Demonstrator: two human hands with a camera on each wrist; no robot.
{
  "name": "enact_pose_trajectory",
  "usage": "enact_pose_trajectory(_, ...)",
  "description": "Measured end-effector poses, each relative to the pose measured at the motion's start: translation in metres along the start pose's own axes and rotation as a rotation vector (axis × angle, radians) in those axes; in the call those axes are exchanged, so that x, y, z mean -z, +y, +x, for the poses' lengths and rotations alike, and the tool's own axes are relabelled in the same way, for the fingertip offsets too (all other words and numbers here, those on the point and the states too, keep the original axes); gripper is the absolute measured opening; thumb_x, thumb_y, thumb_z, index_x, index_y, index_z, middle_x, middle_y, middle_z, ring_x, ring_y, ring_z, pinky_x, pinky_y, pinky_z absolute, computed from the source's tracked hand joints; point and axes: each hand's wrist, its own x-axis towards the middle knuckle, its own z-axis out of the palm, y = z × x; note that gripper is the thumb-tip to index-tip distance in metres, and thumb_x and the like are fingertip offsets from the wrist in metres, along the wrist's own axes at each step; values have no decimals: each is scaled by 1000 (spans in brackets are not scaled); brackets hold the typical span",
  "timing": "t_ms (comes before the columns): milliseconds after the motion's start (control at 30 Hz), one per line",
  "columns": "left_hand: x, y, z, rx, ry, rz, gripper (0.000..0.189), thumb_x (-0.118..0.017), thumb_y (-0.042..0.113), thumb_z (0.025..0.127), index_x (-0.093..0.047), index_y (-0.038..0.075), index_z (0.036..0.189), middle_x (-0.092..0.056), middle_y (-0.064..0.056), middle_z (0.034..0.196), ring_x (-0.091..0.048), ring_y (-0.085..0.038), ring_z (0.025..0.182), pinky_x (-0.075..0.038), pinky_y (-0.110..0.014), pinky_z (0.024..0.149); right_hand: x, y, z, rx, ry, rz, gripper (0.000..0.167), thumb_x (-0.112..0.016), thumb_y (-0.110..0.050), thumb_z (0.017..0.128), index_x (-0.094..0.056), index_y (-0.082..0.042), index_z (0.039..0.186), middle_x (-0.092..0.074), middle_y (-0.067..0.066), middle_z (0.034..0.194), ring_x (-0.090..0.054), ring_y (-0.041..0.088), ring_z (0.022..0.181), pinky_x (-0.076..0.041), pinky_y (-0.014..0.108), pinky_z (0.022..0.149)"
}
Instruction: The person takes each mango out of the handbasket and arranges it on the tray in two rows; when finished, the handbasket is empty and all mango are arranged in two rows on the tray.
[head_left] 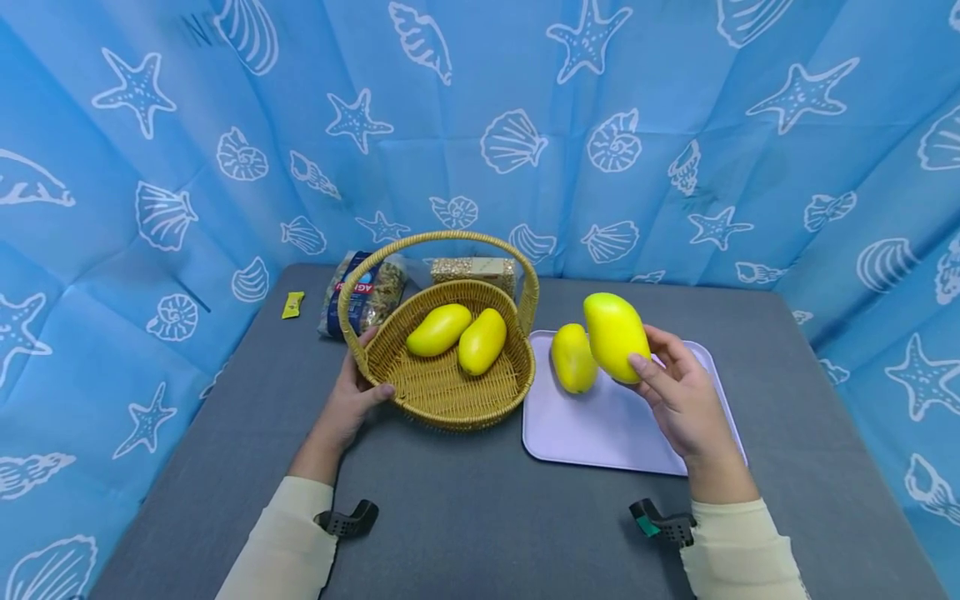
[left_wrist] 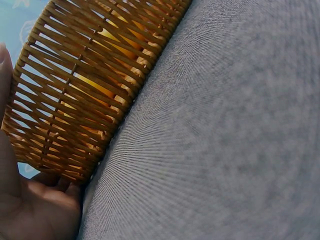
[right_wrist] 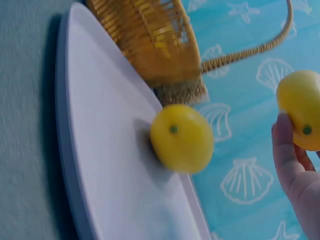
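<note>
I see a person's left hand (head_left: 351, 396) holding the left side of a wicker basket (head_left: 450, 404) on a grey table (head_left: 480, 517), thumb over its rim, the other fingers partly hidden against its outside. To the basket's right, the right hand (head_left: 682, 387) grips a yellow mango (head_left: 617, 337), thumb and fingers closed around its side, raised above a lilac tray (head_left: 600, 437). A second mango (head_left: 573, 360) rests on the tray, between the basket and the right hand. Two more mangoes (head_left: 482, 342) lie close together inside the basket, to the right of the left hand.
</note>
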Motion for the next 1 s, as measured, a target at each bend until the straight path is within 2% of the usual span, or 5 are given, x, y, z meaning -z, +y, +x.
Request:
enact_pose_trajectory(267, 0, 1, 0, -2, -4, 5, 90, -69, -3, 105, -18, 18, 175, -30, -15, 172, -42, -45, 146, -47, -33, 108, 17, 13, 6, -67, 122, 19, 56, -71, -20, 109, -47, -3, 157, -43, 13, 147, -52, 30, 124, -56, 27, 95)
enact_pose_trajectory(367, 0, 2, 0, 1, -4, 5, 90, -69, -4, 105, -18, 18, 175, -31, -14, 172, -42, -44, 145, -47, -33, 108, 23, 18, 8, -126, 182, -6, 66, -74, -26, 107, -45, -2, 160, -42, 12, 149, -50, 30, 127, -55, 25, 94)
enact_pose_trajectory(533, -1, 2, 0, 11, 3, 13, 90, -69, -4, 105, -20, 20, 175, -31, -13, 172, -41, -42, 146, -46, -33, 109, 31, 30, 13, -276, 249, -128, 77, -72, -35, 108, -36, -2, 167, -43, 13, 148, -49, 29, 127, -55, 22, 92)
enact_pose_trajectory(733, 1, 0, 0, 3, 2, 6, 91, -71, -2, 105, -18, 18, 175, -29, -14, 173, -39, -45, 148, -46, -33, 109, 35, 42, 17, -409, 269, -271, 74, -64, -41, 112, -35, -4, 169, -48, 20, 147, -53, 29, 123, -55, 20, 89)
enact_pose_trajectory(1000, 1, 0, 0, -4, -1, 2, 92, -71, -5, 104, -19, 18, 175, -29, -13, 173, -39, -45, 148, -46, -34, 109, 34, 45, 19, -465, 257, -411, 79, -59, -51, 112, -35, -1, 168, -47, 27, 153, -51, 37, 127, -55, 16, 81)
